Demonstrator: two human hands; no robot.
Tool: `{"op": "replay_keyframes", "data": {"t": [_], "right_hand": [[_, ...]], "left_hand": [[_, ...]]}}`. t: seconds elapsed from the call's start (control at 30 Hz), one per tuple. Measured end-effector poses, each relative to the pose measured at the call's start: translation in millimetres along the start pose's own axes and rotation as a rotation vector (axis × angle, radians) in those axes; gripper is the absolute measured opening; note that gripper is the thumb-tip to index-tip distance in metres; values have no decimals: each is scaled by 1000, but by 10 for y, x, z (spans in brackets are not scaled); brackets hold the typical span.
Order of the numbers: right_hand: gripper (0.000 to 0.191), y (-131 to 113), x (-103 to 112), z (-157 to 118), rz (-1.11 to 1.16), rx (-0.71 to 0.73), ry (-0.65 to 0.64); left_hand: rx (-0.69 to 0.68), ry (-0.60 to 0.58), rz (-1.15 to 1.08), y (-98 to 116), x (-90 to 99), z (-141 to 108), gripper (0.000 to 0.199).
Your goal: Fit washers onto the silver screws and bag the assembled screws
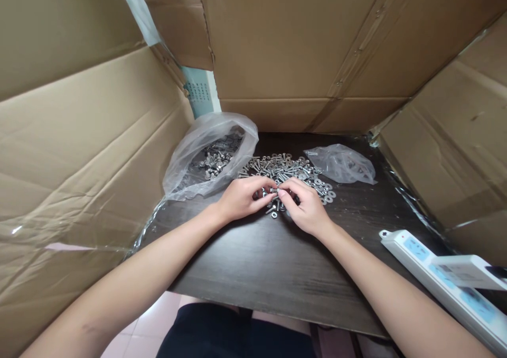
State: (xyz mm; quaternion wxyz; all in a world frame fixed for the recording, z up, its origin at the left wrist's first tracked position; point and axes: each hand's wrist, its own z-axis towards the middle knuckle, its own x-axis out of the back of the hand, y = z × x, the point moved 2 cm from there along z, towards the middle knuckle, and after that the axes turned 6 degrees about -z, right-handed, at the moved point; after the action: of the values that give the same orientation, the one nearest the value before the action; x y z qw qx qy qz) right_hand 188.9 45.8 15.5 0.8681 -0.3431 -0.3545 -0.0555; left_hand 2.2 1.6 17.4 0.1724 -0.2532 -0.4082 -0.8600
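Observation:
Both hands meet at the near edge of a pile of metal bolts, nuts and washers [291, 172]. A small bolt [274, 190] is pinched between them. My left hand [247, 197] has thumb and forefinger closed on its left end. From the other side, my right hand [303, 204] grips the bolt's right end with closed fingertips. Whether a nut or washer sits on the bolt is too small to tell. Just below the fingertips, a loose nut [274, 215] and a few bolts lie on the dark table [245, 263].
An open plastic bag [182, 162] with metal parts inside stands at the back left. Another clear bag [343, 163] lies at the back right. A white power strip [428, 273] with a plugged-in adapter [467, 272] is at the right. Cardboard walls [309, 46] surround the table's back and sides.

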Motion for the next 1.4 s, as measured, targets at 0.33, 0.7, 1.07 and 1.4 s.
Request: {"op": "replay_keyframes", "data": {"t": [0.33,0.7,1.07,1.4], "right_hand": [[12,-5,8,2,-3,6,5],[9,-7,3,0,-10,8,14],[13,19,-8,-7,0,9,7],[10,-1,2,2,-15,10,1]], "left_hand": [[10,-2,13,0,2,0,17],[11,-6,13,2,2,3,17],[11,-1,16,-5,-2,3,17],[64,-24,11,-8,-9,-2,18]]}}
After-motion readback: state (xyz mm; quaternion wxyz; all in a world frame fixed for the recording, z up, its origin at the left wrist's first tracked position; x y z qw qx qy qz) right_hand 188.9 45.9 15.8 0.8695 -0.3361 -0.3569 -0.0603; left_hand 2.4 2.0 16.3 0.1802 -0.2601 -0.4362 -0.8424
